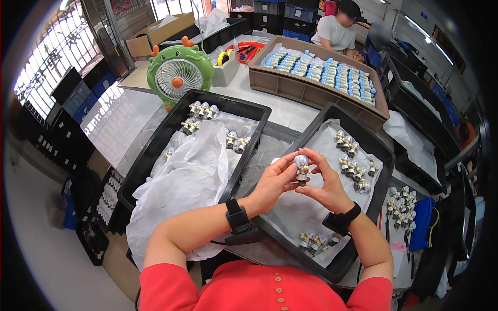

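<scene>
A small figurine (302, 171) with a pale blue-grey head, white and gold body and dark base stands upright between my two hands. My left hand (275, 181) pinches it from the left side. My right hand (326, 182) curves around its right, fingertips at the head and thumb near the base. Below them lies a black tray (376, 150) lined with white sheet, holding similar figurines (346, 142) in groups at its far right and near end. To the left, another black tray (150, 163) holds more such figurines (203, 110), partly covered by a crumpled white sheet (192, 166).
A green fan (179, 73) stands behind the left tray. A large brown crate (311, 85) of blue-topped pieces sits at the back, with a person (334, 33) beyond it. More figurines (402, 207) and a blue pouch (421, 223) lie at the right.
</scene>
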{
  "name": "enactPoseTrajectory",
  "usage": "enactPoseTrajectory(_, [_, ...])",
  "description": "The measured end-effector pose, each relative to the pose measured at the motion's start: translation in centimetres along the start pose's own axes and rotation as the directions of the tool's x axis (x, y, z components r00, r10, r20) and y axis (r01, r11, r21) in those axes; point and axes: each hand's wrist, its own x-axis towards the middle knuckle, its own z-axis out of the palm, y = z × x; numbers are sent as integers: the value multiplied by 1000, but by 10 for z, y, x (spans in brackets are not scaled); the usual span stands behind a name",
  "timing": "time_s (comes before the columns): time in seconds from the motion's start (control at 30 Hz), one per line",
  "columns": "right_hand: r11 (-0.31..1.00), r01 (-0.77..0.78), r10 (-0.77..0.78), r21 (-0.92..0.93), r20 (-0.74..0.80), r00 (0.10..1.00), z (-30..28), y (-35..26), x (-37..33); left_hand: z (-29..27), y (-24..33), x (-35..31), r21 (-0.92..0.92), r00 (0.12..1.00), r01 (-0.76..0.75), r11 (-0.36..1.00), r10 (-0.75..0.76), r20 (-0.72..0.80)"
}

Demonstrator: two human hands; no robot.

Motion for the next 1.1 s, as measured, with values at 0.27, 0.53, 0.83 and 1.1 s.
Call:
enactPoseTrajectory(0.27, [1000,4,-4,2,-11,1000,0,0,1,-1,0,-1,-2,1000,-11,1000,11,-23])
enactPoseTrajectory(0.53, [998,-3,3,-61,-15,1000,-1,-3,2,0,1,-2,8,1000,11,1000,-11,-23])
enactPoseTrajectory(0.83, [990,64,-71,-125,-53,996,1,-7,2,4,1,-2,84,998,-56,995,56,-3])
enactPoseTrajectory(1.1, [944,210,-241,-255,-95,966,5,-9,2,6,3,-3,75,999,-23,997,21,39])
